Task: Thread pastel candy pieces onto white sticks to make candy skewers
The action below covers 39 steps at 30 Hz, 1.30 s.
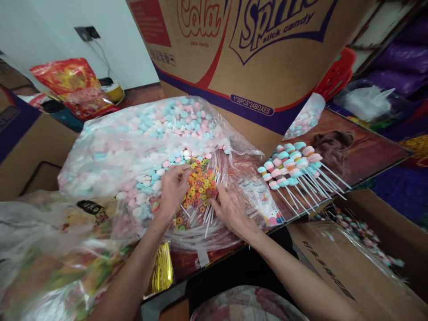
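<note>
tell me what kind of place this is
Probably a candy packing or wholesale stockroom: a big stick candy carton, a bulk bag of pastel sweets, and lollipops laid out on the table.

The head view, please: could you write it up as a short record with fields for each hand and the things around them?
left hand: rests on the orange ring candies on the clear bag
right hand: at the white sticks beside those candies
clear bag: full of pink, blue and white candies
finished sticks: fanned pastel row, right of the hands
carton: printed "stick candy", behind
</note>
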### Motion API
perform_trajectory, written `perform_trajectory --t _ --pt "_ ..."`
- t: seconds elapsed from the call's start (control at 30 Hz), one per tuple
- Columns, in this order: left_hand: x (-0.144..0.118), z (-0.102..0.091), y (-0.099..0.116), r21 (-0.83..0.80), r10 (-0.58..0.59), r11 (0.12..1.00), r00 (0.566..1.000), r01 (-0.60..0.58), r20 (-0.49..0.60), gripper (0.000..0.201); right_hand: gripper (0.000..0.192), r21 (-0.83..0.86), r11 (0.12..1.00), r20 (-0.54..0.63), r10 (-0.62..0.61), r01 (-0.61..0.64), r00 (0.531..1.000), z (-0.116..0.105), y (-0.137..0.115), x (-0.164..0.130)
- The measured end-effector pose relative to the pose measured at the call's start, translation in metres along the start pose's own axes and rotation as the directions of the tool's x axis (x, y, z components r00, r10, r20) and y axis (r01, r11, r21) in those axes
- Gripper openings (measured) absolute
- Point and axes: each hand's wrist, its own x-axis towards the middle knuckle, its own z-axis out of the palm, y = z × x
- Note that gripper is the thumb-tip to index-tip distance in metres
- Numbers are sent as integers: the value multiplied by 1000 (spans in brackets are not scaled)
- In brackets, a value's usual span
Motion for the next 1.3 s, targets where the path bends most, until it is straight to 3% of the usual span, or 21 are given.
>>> perform_trajectory --t 0.1,0.17,0.27,0.37,0.47,0.53,0.6,0.77,1.07,1.13,1.23,1.3 --pt "19 11 -5 228 102 965 988 -127 116 26 42 -22 996 82 84 -83 993 4 -10 -3" --pt "31 18 -6 342 100 927 981 -153 169 30 43 93 989 93 103 -112 990 6 -8 -4" --pt "48 27 -8 473 69 859 960 -195 270 31 38 355 930 12 90 -89 996 7 8 -4" --pt "60 39 -8 540 98 790 929 -291 356 29 35 600 798 -56 113 -57 992 11 28 -2" --pt "71 55 -3 554 169 746 909 -370 380 33 27 802 586 4 184 -113 983 16 39 -1" --pt "78 65 1 558 188 731 902 -393 388 34 24 857 497 27 221 -136 975 20 42 -1" --pt "85 73 4 573 177 718 900 -395 399 30 23 867 483 9 233 -124 972 23 43 -2" --pt "87 81 13 658 88 655 903 -370 420 25 20 836 545 -57 199 -62 978 24 42 -7" --pt "67 73 27 671 99 566 847 -479 522 35 16 851 524 -102 229 -34 968 23 38 -7" --pt "67 73 32 651 120 595 853 -471 508 32 19 875 483 -91 223 -29 971 21 37 -7" --pt "58 75 38 513 140 757 868 -404 476 28 21 921 384 -32 232 -61 972 11 40 -11" --pt "45 79 39 330 178 859 834 -390 523 26 20 930 357 -11 267 -89 964 2 46 -16"
